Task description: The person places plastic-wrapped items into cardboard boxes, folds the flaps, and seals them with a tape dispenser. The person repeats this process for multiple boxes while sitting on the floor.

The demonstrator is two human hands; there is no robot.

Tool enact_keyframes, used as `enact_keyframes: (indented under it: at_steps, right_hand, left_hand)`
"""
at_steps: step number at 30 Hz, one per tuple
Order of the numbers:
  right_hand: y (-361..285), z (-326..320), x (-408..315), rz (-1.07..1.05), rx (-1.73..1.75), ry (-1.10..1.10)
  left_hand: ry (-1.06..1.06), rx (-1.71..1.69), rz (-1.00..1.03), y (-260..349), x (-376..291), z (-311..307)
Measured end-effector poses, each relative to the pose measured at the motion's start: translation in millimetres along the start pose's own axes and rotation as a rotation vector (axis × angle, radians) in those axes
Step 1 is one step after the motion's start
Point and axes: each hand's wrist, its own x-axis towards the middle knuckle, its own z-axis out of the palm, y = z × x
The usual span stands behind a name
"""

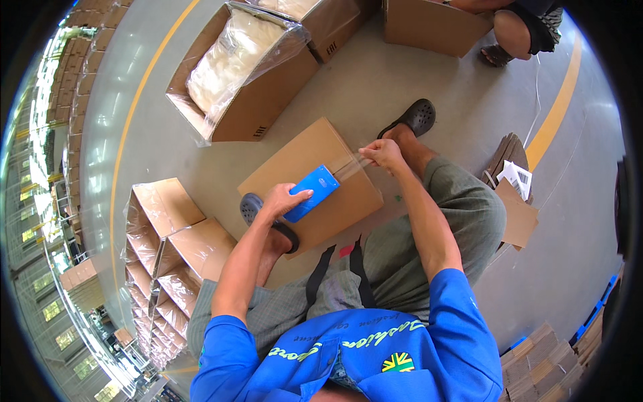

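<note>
A closed cardboard carton lies flat on the floor between my legs. My left hand grips a blue tape dispenser over the middle of the carton. From the dispenser's far end a strip of clear tape runs towards the carton's right edge. The fingers of my right hand pinch the strip's free end, just beyond that edge. How firmly the tape is stuck to the cardboard cannot be made out.
Ahead stands an open carton holding a plastic-wrapped cream bundle. Wrapped cartons are stacked at left. Cardboard scraps and printed labels lie at right. Another person's leg is beside a carton at upper right.
</note>
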Motion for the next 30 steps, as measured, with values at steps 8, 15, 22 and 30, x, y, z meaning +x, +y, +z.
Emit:
enact_keyframes:
  at_steps: [8, 15, 22, 30]
  right_hand:
    - [41, 4, 29, -0.001, -0.068, 0.149]
    - [66, 27, 45, 0.091, -0.072, 0.179]
    - [91, 47, 56, 0.17, 0.129, 0.184]
    - [92, 71, 54, 0.234, 0.111, 0.369]
  left_hand:
    - [0.031, 0.222, -0.037, 28, 21, 17]
    - [0.063, 0.331, -0.046, 40, 27, 19]
    - [0.04, 0.325, -0.023, 40, 32, 13]
    - [0.001, 0.287, -0.059, 43, 38, 6]
